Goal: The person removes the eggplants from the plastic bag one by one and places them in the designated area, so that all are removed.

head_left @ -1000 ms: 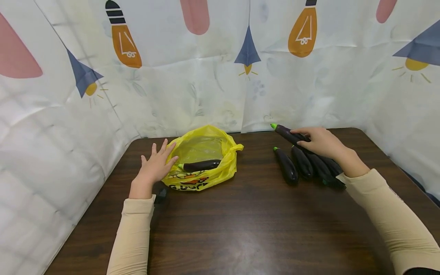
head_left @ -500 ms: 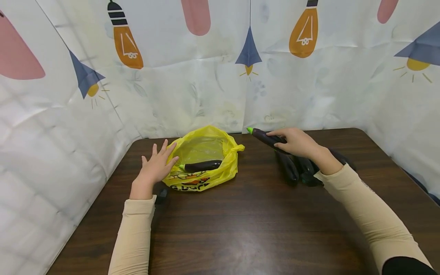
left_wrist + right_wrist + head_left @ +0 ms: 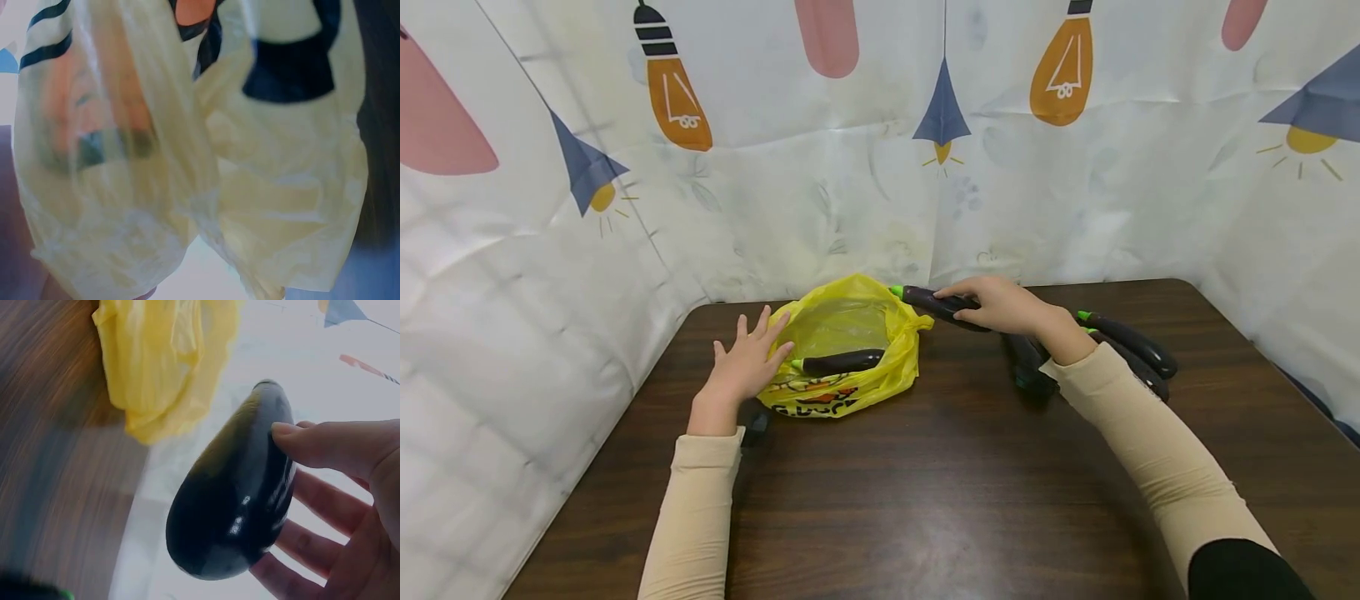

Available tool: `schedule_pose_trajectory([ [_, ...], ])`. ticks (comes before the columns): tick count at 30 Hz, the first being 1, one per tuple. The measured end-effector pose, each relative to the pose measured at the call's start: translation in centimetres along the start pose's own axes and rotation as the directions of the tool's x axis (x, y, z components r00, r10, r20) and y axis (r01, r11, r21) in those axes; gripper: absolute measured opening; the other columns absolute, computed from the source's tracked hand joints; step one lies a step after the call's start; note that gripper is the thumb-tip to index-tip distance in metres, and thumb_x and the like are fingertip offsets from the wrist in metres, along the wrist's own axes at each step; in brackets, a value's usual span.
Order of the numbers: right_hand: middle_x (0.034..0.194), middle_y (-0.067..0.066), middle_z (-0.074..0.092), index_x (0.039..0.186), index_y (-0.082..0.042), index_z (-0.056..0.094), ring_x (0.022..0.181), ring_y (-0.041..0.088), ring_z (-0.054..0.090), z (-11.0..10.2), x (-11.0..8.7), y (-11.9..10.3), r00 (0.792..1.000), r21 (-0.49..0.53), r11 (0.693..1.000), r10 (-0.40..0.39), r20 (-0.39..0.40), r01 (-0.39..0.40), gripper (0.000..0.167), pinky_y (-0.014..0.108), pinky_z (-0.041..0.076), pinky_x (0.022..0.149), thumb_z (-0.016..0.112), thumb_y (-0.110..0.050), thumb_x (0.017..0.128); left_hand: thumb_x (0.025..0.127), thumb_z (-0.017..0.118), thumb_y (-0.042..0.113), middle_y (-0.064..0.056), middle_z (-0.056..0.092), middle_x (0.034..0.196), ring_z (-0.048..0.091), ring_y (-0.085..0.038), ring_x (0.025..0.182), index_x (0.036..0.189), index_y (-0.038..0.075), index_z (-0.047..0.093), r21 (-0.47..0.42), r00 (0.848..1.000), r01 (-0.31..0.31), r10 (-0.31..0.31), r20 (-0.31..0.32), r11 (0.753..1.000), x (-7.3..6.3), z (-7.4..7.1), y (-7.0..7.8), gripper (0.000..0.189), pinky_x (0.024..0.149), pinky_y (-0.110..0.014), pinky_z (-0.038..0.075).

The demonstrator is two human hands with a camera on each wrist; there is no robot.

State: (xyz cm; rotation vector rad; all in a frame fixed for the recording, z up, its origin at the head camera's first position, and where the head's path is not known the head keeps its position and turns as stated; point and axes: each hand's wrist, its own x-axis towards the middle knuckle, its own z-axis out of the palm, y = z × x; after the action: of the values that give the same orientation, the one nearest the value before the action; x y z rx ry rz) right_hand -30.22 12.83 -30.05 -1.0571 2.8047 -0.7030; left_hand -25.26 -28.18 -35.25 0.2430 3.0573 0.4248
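Observation:
A yellow plastic bag [image 3: 887, 383] stands with its mouth spread wide, and one eggplant [image 3: 842, 362] lies inside. My left hand [image 3: 739, 371] rests at the bag's left rim, fingers straight and fanned out. The bag's printed wall [image 3: 269, 169] fills most of the left wrist view. My right hand [image 3: 1000, 304] grips another eggplant [image 3: 921, 298] between thumb and fingers, its green stem end overlapping the bag's right rim in the head view. The right wrist view shows the glossy dark body of this eggplant [image 3: 231, 494] with the thumb across it.
More eggplants [image 3: 1131, 342] lie on the brown wooden table [image 3: 925, 500] at the right, some partly hidden behind my right forearm. A white patterned cloth [image 3: 850, 183] hangs behind the table and along its sides.
My right hand has carried the held eggplant leftward from above the other eggplants to the bag's right rim. The left hand has stayed nearly still.

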Motion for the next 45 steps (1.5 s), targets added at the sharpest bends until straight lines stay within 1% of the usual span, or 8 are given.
schedule_pose_trajectory([
  [10,0.129,0.014,0.067,0.146,-0.013,0.061,0.052,0.015,0.041,0.7,3.4,-1.7,1.000,-0.043,0.999,-0.029,0.012,0.029,0.044,0.033,0.039,0.058,0.065,-0.007,0.102,0.112,0.042,0.040,-0.017,-0.004,0.171,-0.012,-0.052,0.150,0.167,0.021,0.013,0.020,1.000,0.004,-0.004,-0.006,1.000,0.1,0.3,0.1,0.066,0.104,-0.084,-0.007],
  [14,0.142,0.012,0.061,0.144,-0.014,0.063,0.088,0.024,0.066,1.8,4.9,-2.4,0.997,-0.110,0.991,-0.069,0.042,0.073,0.044,0.038,0.051,0.073,0.067,-0.007,0.100,0.112,0.042,0.039,-0.017,-0.005,0.171,-0.012,-0.052,0.150,0.167,0.021,0.013,0.023,1.000,0.009,-0.009,-0.003,1.000,0.0,0.3,0.1,0.065,0.104,-0.084,-0.008],
  [19,0.145,0.010,0.059,0.143,-0.015,0.063,0.129,0.031,0.058,3.3,6.3,-3.0,0.992,-0.161,0.981,-0.098,0.074,0.109,0.043,0.046,0.051,0.100,0.066,-0.007,0.101,0.111,0.041,0.042,-0.017,-0.004,0.171,-0.011,-0.052,0.151,0.167,0.020,0.013,0.027,1.000,0.004,-0.004,-0.008,1.000,0.0,0.2,0.3,0.066,0.105,-0.084,-0.007],
  [26,0.147,0.006,0.058,0.145,-0.019,0.061,0.112,0.025,0.062,4.0,7.7,-4.1,0.990,-0.131,0.985,-0.097,0.102,0.110,0.044,0.037,0.047,0.079,0.061,-0.007,0.104,0.111,0.041,0.041,-0.018,-0.003,0.171,-0.011,-0.052,0.150,0.167,0.021,0.014,0.029,1.000,0.010,-0.010,-0.010,1.000,0.0,0.2,0.3,0.066,0.104,-0.084,-0.007],
  [32,0.150,0.006,0.055,0.145,-0.020,0.062,0.104,0.022,0.058,4.3,9.0,-4.8,0.989,-0.084,0.991,-0.093,0.113,0.103,0.043,0.035,0.044,0.078,0.059,-0.007,0.105,0.112,0.042,0.039,-0.018,-0.003,0.171,-0.011,-0.052,0.151,0.167,0.020,0.014,0.027,1.000,0.011,-0.011,-0.007,1.000,0.0,0.1,0.5,0.065,0.105,-0.084,-0.007],
  [38,0.150,0.007,0.054,0.145,-0.020,0.062,0.069,0.019,0.044,5.6,10.0,-4.9,0.989,-0.025,0.995,-0.093,0.117,0.096,0.044,0.032,0.041,0.070,0.056,-0.004,0.105,0.112,0.042,0.038,-0.018,-0.003,0.171,-0.011,-0.052,0.150,0.167,0.019,0.014,0.018,1.000,0.011,-0.011,-0.005,1.000,-0.1,0.0,0.6,0.064,0.104,-0.084,-0.007],
  [41,0.152,0.006,0.053,0.146,-0.020,0.061,0.076,0.019,0.052,6.4,10.3,-4.7,0.988,-0.016,0.996,-0.081,0.134,0.084,0.044,0.032,0.043,0.073,0.057,-0.004,0.105,0.112,0.042,0.037,-0.018,-0.004,0.171,-0.011,-0.052,0.150,0.167,0.019,0.014,0.016,1.000,0.010,-0.010,-0.005,1.000,-0.1,0.0,0.6,0.064,0.104,-0.084,-0.007],
  [45,0.152,0.004,0.053,0.146,-0.020,0.060,0.122,0.021,0.058,7.3,10.5,-4.4,0.988,-0.035,0.997,-0.060,0.142,0.065,0.044,0.034,0.047,0.084,0.058,-0.005,0.105,0.112,0.041,0.040,-0.017,-0.004,0.171,-0.012,-0.051,0.151,0.167,0.019,0.014,0.012,1.000,0.000,0.001,-0.004,1.000,0.0,0.2,0.7,0.065,0.105,-0.084,-0.007],
])
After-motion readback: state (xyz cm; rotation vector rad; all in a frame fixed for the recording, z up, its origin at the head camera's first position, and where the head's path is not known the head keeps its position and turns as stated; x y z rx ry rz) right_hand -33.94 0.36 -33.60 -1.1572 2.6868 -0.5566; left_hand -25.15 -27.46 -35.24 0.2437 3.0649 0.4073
